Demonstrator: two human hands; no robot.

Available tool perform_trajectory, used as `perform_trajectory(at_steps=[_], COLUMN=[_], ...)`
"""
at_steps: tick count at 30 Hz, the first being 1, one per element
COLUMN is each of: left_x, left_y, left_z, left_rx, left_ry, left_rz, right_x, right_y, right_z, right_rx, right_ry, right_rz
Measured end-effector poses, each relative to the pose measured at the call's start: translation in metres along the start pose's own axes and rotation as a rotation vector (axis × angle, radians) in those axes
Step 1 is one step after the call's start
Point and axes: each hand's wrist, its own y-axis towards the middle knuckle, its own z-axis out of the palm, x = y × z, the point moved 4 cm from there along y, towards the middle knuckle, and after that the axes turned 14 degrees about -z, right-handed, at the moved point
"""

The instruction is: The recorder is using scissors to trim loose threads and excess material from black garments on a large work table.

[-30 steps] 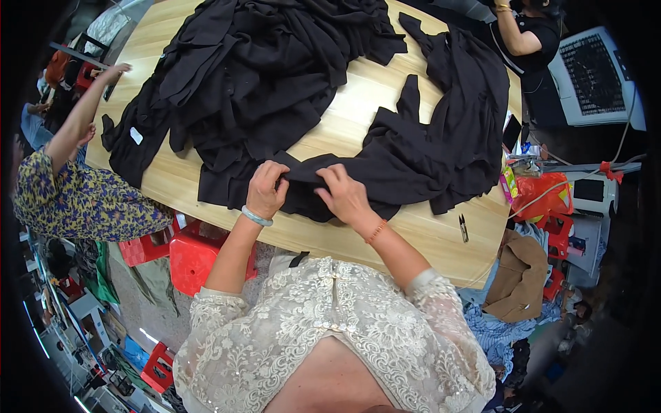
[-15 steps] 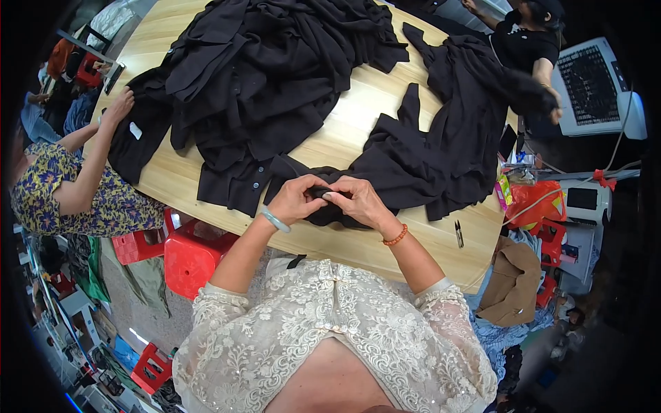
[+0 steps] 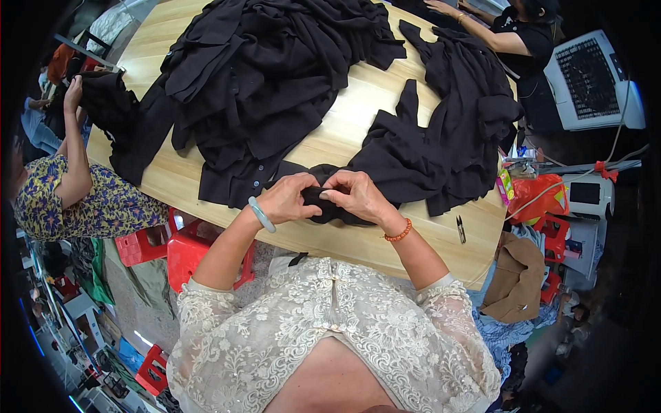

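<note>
At the near edge of the table, my left hand (image 3: pixel 290 197) and my right hand (image 3: pixel 354 196) both pinch a fold of a black garment (image 3: pixel 406 162). Thumbs and fingertips almost meet over the cloth, with a short stretch of it showing between them. The garment spreads from my hands to the right and away across the wood. Beside my left hand lies a buttoned edge of black cloth (image 3: pixel 237 180) with light round buttons. Small thread snips (image 3: pixel 460 229) rest on the table to the right of my right forearm.
A large heap of black garments (image 3: pixel 268 76) covers the far left of the wooden table (image 3: pixel 372 93). At left, a person in a floral dress (image 3: pixel 82 199) holds black cloth; another person in black (image 3: pixel 509 41) works at far right. Red stools (image 3: pixel 200 251) stand below the left edge.
My hands have drawn slightly apart, still pinching the cloth. The left person's hand has lifted a black piece. The far-right person has let go of a black garment and reached further away.
</note>
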Motion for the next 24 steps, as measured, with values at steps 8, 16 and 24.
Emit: perform_trajectory(at_steps=[8,16,24], left_x=[0.01,-0.012,0.015], left_y=[0.016,0.0,0.01], left_z=[0.01,0.02,0.052], left_rx=[-0.27,-0.674,-0.319], left_ry=[0.305,0.018,-0.417], left_rz=[0.068,0.327,0.228], right_x=[0.007,0.0,0.013], right_y=[0.003,-0.001,-0.009], right_z=[0.007,-0.012,-0.023], right_rx=[0.008,0.043,-0.018], right_ry=[0.043,0.622,0.825], right_rz=[-0.12,0.081,0.184])
